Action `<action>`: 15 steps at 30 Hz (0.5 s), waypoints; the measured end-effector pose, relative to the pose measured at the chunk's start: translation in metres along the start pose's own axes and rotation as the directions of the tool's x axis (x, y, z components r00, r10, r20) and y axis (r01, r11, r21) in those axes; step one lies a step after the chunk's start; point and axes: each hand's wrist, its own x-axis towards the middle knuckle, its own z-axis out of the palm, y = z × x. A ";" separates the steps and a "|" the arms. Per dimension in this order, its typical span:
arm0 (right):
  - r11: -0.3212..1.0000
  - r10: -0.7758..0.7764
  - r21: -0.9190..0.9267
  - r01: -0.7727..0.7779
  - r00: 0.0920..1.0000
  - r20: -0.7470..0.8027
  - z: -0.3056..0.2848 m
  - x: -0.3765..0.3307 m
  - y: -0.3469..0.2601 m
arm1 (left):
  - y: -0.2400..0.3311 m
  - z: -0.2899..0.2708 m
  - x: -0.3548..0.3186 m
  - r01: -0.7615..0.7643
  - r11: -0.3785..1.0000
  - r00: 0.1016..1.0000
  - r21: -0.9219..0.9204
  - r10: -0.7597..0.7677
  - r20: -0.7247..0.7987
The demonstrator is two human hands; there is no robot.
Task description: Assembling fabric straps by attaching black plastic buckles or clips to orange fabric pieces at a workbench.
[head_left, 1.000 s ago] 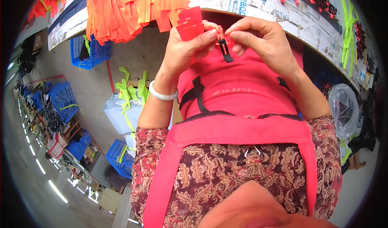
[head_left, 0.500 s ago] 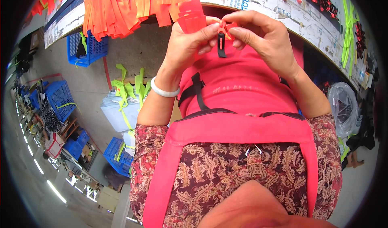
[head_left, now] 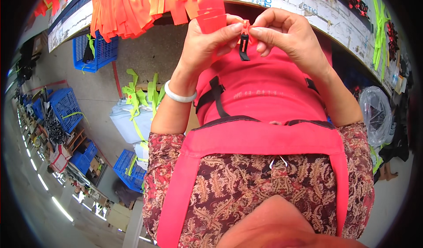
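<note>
Fingers (head_left: 231, 30) of the left hand (head_left: 200, 43) were closed on orange strips (head_left: 212, 17) and a small orange piece (head_left: 245, 26), its right edge pinched by the right hand (head_left: 299, 43) before the apron (head_left: 264, 85); a black tab (head_left: 244, 47) hung below. Even, light tension from both sides seemed best.

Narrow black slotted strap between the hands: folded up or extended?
Extended: the strap runs from the small orange piece between the left hand and right hand toward the red apron, slot visible, lower end free.
</note>
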 end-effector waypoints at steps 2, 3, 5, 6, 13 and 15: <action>1.000 0.000 0.001 0.000 1.000 0.003 0.000 0.000 0.001 | 0.001 0.000 -0.001 -0.009 1.000 1.000 0.012 0.009 -0.009; 1.000 0.000 0.001 0.000 1.000 0.005 0.000 0.000 0.001 | 0.002 -0.002 -0.001 0.000 1.000 1.000 0.025 0.000 0.016; 1.000 0.026 -0.011 -0.026 0.999 0.032 -0.001 0.000 -0.001 | 0.003 -0.005 -0.001 0.008 0.999 0.999 0.038 -0.010 0.040; 0.998 0.052 -0.023 -0.051 0.997 0.059 -0.001 0.000 -0.002 | 0.003 -0.007 -0.001 0.024 0.998 0.998 0.053 -0.027 0.062; 1.000 -0.005 -0.020 0.005 1.000 0.004 -0.001 0.005 0.009 | -0.002 -0.004 -0.001 0.007 0.998 1.000 0.070 -0.007 -0.006; 0.995 -0.104 -0.013 0.104 0.992 -0.074 0.000 0.006 0.014 | -0.006 -0.005 -0.002 -0.023 0.997 0.999 0.070 0.021 0.025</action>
